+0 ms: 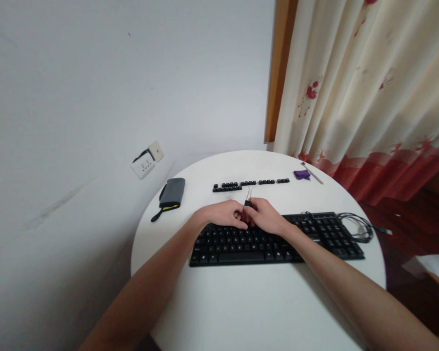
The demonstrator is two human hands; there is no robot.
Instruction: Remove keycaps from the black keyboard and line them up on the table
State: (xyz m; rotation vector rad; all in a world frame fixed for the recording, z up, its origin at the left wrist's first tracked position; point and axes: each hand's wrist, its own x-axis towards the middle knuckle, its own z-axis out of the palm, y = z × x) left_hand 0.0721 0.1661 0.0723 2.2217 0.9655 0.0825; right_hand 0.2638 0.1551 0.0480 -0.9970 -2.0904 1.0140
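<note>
A black keyboard (241,243) lies on the round white table (256,302). Above its upper rows, my right hand (265,214) is closed on a small keycap puller (248,203), whose two thin wires point up and away from me. My left hand (225,214) meets it from the other side, its fingers curled and its thumb close to the keys. The left fingers appear to grip the puller's lower part, which is mostly hidden between both hands. Behind my hands, several loose black keycaps (232,187) are lined up in short rows.
A grey pouch (172,192) with a wrist loop lies at the table's left. At the back right are a folded purple cloth (302,174) and a slim brush (312,173). The coiled keyboard cable (362,229) reaches over the right edge. A wall and a curtain (351,97) stand behind.
</note>
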